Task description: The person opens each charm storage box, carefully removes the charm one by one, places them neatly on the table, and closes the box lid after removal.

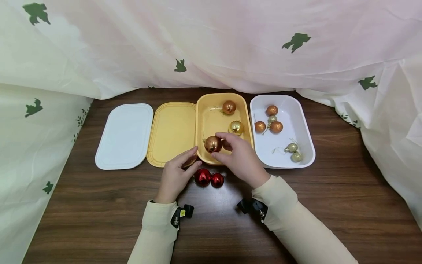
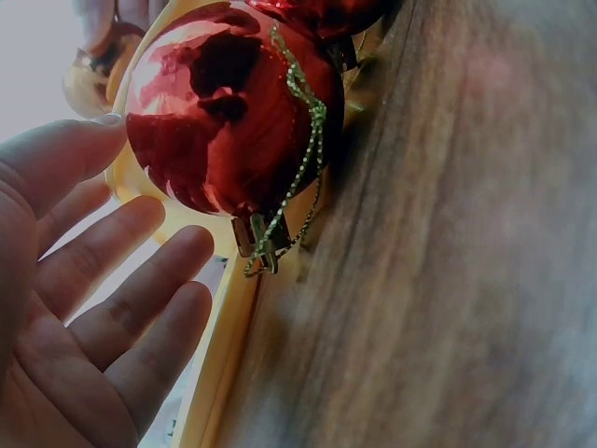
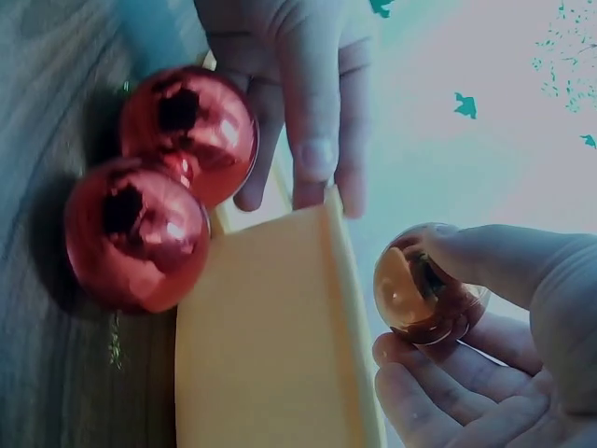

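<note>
Handling of a shiny copper bauble [image 1: 213, 144] at a yellow tub [image 1: 211, 124]. The right hand [image 1: 240, 157] grasped the bauble between thumb and fingers over the near part of the tub, the metal cap turned to the left; its height above the tub floor could not be told. The left hand [image 1: 174, 178] was empty, its fingers released and extended beside the near left corner, the thumb close to a larger red bauble [image 1: 202, 177]; whether these touched was unclear. A smaller red bauble [image 1: 217, 180] lay beside the larger one on the table [image 1: 115, 205], just outside the tub. Inside, a gold bauble [image 1: 236, 127] rested towards the right wall and a second copper bauble [image 1: 229, 107] towards the far end. In judgement, the bare left part of the floor offered the safest resting place. A low, even release seemed advisable, since a smooth sphere dropped from above would probably have rolled against its neighbours. The left hand was well placed to steady the wall, provided that its thumb did not nudge the red pair.
</note>
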`<state>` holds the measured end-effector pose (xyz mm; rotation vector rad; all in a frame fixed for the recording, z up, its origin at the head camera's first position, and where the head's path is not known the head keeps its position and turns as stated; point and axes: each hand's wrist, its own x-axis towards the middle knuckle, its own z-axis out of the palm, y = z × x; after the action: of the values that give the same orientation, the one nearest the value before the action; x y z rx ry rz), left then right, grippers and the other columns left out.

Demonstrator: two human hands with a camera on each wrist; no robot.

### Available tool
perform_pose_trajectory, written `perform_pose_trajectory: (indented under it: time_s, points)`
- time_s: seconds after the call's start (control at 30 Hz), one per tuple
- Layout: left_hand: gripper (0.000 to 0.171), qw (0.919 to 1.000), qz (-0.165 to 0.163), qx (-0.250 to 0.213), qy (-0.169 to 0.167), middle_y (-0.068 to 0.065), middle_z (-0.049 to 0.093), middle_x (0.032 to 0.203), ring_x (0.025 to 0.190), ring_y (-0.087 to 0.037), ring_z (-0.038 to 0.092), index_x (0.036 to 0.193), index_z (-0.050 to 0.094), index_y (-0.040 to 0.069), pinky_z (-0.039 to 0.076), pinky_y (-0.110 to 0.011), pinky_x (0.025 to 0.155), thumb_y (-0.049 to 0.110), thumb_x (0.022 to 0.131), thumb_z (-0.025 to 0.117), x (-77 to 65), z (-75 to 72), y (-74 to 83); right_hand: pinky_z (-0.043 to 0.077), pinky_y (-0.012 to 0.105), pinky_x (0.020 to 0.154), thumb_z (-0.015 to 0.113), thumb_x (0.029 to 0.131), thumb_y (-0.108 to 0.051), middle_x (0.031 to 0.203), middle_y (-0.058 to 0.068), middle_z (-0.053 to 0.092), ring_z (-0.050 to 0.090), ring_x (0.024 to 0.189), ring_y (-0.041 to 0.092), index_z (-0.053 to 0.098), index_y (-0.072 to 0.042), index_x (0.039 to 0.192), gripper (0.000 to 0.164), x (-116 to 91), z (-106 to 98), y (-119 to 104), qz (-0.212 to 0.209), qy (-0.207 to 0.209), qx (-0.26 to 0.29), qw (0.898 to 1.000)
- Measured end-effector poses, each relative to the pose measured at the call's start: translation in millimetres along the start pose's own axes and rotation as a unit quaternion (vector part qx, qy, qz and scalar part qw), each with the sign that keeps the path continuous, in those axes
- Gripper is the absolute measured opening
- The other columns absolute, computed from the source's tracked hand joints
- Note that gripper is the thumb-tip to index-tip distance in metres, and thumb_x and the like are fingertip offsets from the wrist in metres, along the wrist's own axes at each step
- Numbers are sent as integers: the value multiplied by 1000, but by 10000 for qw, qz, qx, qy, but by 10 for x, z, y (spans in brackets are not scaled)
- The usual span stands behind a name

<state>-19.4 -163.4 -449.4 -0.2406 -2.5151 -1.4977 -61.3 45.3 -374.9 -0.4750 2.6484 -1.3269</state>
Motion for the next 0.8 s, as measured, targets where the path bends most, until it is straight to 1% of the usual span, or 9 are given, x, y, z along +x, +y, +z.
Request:
perform_pose_trajectory:
  time_s: [0.17, 0.3, 0.53, 0.8]
  points:
    - [45, 10000, -25, 3, -5, -6, 68, 128, 110, -18, 68, 132, 67, 12, 55, -30, 94, 14, 89, 78, -7, -8, 5, 55, 38, 97, 82, 85, -14, 130, 11, 64, 66, 113, 27, 59, -3, 136, 57, -132, 7, -8, -183, 91, 132, 9997]
    - [45, 10000, -30, -17, 1, -6, 68, 128, 110, -18, 68, 132, 67, 11, 55, -31, 94, 14, 89, 78, -6, -11, 13, 55, 36, 96, 83, 84, -12, 130, 11, 65, 66, 112, 26, 59, -3, 135, 57, -243, 8, 5, -178, 193, 304, 9992]
    - [44, 10000, -3, -36, 32, -7, 68, 128, 109, -21, 69, 131, 68, 8, 56, -33, 94, 12, 89, 78, -3, -6, 9, 57, 36, 91, 86, 80, -10, 121, 10, 69, 69, 104, 23, 62, -5, 133, 58, -449, 18, 18, -154, 394, 519, 9978]
    - [44, 10000, -31, -81, 22, -7, 68, 128, 109, -20, 69, 131, 67, 7, 55, -31, 95, 12, 89, 78, -6, 3, -1, 57, 33, 93, 85, 78, 0, 124, 14, 66, 68, 107, 26, 64, -1, 128, 55, -617, 4, 60, -198, 564, 1230, 9906]
